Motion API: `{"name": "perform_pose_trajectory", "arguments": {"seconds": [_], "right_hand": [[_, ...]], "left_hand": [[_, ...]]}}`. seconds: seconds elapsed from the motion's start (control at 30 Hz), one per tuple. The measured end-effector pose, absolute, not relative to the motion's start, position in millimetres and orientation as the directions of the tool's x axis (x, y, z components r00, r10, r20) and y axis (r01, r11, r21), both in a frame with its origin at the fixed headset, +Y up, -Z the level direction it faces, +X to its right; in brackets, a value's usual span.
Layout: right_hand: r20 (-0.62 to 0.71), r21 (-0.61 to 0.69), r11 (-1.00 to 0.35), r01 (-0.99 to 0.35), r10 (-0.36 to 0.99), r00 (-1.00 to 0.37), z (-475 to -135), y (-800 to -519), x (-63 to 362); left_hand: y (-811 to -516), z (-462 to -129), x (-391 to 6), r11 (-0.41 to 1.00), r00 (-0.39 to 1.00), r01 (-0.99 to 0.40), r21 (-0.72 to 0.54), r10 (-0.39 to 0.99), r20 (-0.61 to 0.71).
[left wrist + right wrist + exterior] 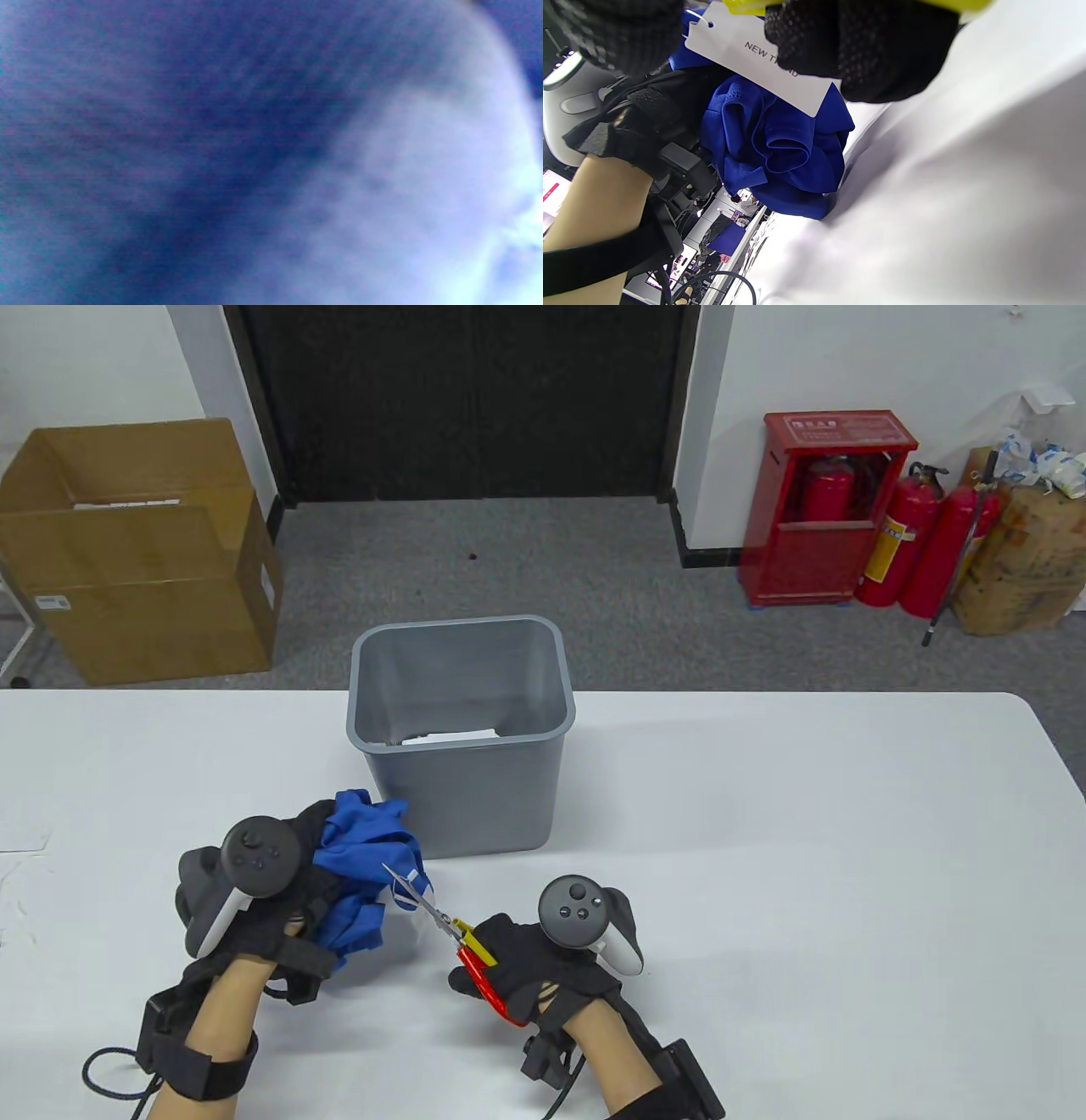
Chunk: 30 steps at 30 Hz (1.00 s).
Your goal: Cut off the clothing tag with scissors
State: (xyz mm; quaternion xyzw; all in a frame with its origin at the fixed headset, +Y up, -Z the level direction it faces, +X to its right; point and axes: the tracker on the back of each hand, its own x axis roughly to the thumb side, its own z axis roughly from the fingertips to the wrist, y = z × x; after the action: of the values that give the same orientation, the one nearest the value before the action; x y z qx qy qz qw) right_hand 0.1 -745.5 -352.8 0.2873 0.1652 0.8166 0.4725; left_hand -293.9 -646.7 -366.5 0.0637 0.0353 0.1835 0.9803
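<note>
The left hand (254, 899) is gripping a bunched-up blue mesh fabric garment (365, 874) and holding it up off the white table (806, 857), just in front of the grey plastic bin (462, 729). The right hand (530, 963) is holding the red-and-yellow-handled steel scissors (441, 925), fingers through the loops, with the blades parted and pointing up-left into the cloth. In the right wrist view you can see the white rectangular card tag (763, 63) printed "NEW T..." hanging off the garment on a thin loop, right behind the gloved fingers (857, 46). The left wrist view is just blue blur, the camera being pressed up against the fabric, so no help there.

My read: this is the cutting step itself, blades lined up at the tag's string but the tag is not off yet, it's still dangling from the shirt. I can't tell whether the string is actually sitting between the blades. The next move probably calls for getting only that thin loop into the blades, keeping the mesh clear, then squeezing. The bin is likely where the tag goes.
</note>
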Motion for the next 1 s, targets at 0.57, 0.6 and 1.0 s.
{"name": "perform_pose_trajectory", "arguments": {"seconds": [0.57, 0.6, 1.0], "right_hand": [[0.322, 0.44, -0.487, -0.754, 0.87, -0.373, -356.2, -736.6, 12.3], [0.327, 0.418, -0.501, -0.758, 0.861, -0.389, -357.6, -734.2, 16.7], [0.138, 0.007, -0.849, -0.528, 0.524, -0.84, -373.3, -736.0, 100.9]], "left_hand": [[-646.8, -366.2, -295.8, 0.924, 0.929, -0.355, 0.141, 0.365, -0.055], [-646.6, -366.1, -295.9, 0.924, 0.929, -0.354, 0.141, 0.365, -0.056], [-646.3, -366.0, -296.5, 0.927, 0.931, -0.348, 0.142, 0.359, -0.06]]}}
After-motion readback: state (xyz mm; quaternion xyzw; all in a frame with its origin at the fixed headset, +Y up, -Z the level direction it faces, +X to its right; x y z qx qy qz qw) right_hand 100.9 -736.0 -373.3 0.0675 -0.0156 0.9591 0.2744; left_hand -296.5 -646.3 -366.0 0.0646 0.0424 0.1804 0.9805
